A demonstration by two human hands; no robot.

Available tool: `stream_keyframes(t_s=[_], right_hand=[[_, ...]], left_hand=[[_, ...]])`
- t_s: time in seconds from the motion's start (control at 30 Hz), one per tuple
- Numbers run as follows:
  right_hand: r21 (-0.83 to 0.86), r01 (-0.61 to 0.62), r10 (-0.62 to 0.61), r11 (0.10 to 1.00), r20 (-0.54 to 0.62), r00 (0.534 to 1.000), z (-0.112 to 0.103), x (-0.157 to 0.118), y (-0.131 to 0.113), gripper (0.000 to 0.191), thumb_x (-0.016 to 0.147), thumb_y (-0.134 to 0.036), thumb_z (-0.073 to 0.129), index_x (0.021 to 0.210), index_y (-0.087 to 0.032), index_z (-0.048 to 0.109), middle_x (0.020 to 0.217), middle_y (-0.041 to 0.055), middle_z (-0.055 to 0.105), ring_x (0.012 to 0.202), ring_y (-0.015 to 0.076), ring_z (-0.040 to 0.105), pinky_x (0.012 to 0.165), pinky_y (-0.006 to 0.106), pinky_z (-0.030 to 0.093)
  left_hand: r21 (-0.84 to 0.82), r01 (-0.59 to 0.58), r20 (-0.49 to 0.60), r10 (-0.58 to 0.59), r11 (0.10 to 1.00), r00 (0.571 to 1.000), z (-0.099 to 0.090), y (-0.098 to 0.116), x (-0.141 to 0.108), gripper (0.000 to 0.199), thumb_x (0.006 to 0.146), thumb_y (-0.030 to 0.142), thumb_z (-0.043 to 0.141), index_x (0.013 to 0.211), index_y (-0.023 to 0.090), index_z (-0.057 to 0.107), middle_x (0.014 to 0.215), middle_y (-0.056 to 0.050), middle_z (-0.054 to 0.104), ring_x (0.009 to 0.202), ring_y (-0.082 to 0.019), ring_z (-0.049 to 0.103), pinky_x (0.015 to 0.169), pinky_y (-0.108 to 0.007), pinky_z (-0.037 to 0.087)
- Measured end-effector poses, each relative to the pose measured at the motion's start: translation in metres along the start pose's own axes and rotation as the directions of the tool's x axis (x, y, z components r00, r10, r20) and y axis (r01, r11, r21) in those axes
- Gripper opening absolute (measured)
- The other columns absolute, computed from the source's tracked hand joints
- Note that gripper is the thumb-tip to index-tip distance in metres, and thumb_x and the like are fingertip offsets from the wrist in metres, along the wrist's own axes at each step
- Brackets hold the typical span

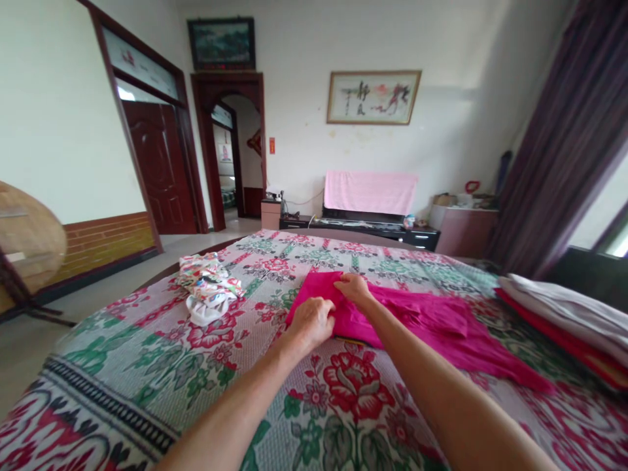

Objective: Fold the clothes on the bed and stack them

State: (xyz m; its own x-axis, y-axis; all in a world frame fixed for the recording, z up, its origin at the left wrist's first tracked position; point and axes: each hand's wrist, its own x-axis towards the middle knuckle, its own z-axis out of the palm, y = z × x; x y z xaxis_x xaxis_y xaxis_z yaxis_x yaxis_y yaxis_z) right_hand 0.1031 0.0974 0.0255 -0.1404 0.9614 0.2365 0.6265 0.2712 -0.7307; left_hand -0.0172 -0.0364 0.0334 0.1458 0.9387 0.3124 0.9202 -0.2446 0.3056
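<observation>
A bright magenta garment (436, 314) lies on the flowered bedspread (216, 366), its left part folded flat and its right part spread out, narrowing to a point. My left hand (314, 320) is closed, with curled fingers at the near left edge of the folded part. Just beyond it, my right hand (354, 288) pinches the cloth near the far edge. The fingertips of both hands are partly hidden. A dark strip shows under the garment's near edge. To the left lies a crumpled white cloth with a colourful print (209, 288).
Folded clothes, white over red (569, 320), are stacked at the right edge. Beyond the bed stand a low black cabinet (353, 230) and a pink cloth (370, 191) draped over something dark. A round wooden tabletop (32, 242) leans at the left; a purple curtain (554, 137) hangs right.
</observation>
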Motion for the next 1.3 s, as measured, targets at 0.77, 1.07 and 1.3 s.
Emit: stream_keyframes(t_s=[0.77,1.07,1.3], right_hand=[[-0.43,0.032,-0.096,0.902,-0.127,0.987,-0.021,-0.024,0.007,0.038,0.078,-0.017,0.053,0.114,-0.021,0.064,0.11,0.0099,0.067,0.093,0.0197,0.065,0.076,0.025,0.047],[-0.32,0.359,-0.326,0.877,0.154,0.933,0.005,-0.025,-0.027,0.033,0.078,-0.012,0.049,0.101,-0.02,0.073,0.1,0.0045,0.073,0.094,0.0177,0.066,0.081,0.021,0.045],[-0.379,0.088,-0.048,0.921,0.115,0.992,0.034,-0.012,-0.051,0.039,0.08,-0.044,0.057,0.098,-0.013,0.073,0.097,0.0167,0.072,0.096,0.0264,0.067,0.08,0.029,0.05]], left_hand=[[-0.03,0.098,-0.221,-0.102,0.995,0.97,-0.002,-0.004,0.005,0.027,0.086,0.033,0.051,0.097,0.02,0.072,0.091,-0.006,0.071,0.081,-0.016,0.065,0.079,-0.024,0.046],[0.132,0.439,0.1,-0.453,0.889,0.886,-0.024,-0.06,0.005,0.038,0.079,0.051,0.051,0.069,0.021,0.072,0.069,-0.006,0.069,0.074,-0.021,0.065,0.061,-0.026,0.042],[0.058,0.422,0.272,-0.421,0.905,0.865,-0.025,-0.062,0.008,0.038,0.07,0.052,0.058,0.049,0.021,0.057,0.04,0.002,0.045,0.05,-0.015,0.052,0.047,-0.025,0.031]])
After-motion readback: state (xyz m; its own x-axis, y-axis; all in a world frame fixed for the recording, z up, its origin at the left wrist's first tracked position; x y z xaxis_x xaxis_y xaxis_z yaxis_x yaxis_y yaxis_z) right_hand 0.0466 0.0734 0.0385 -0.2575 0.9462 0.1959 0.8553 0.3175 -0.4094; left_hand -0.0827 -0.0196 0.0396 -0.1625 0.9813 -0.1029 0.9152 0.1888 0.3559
